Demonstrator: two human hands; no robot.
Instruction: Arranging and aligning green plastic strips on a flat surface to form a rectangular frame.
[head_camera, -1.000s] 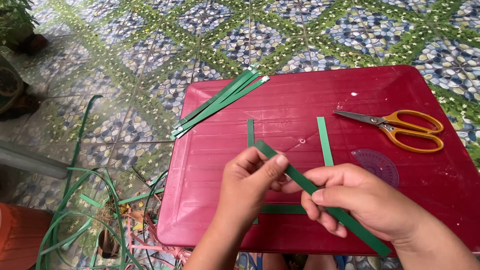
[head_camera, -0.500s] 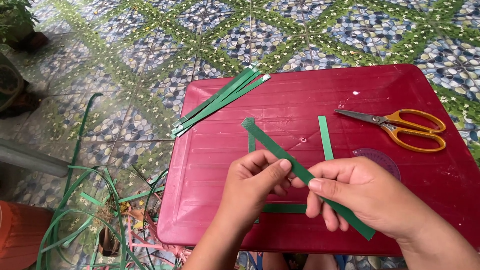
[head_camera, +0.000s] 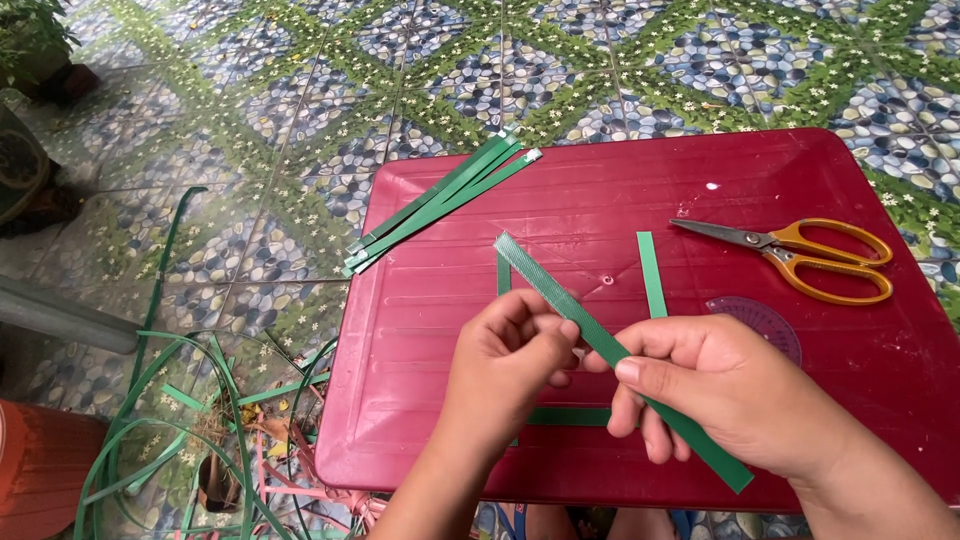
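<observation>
- Green strip (head_camera: 560, 297) at frame centre, slanting from upper left to lower right above our red table (head_camera: 600, 200).
- Left hand (head_camera: 505, 365) pinches its middle.
- Right hand (head_camera: 725, 390) fingers close around its lower stretch.

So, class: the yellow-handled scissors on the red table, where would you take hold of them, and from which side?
Take the scissors by the yellow loop handles, coming from the right edge of the red table. They lie flat and closed, loops pointing right, blades pointing left toward the short green strip. Nothing crowds the handles, so a grip there likely keeps fingers off the blades.
</observation>
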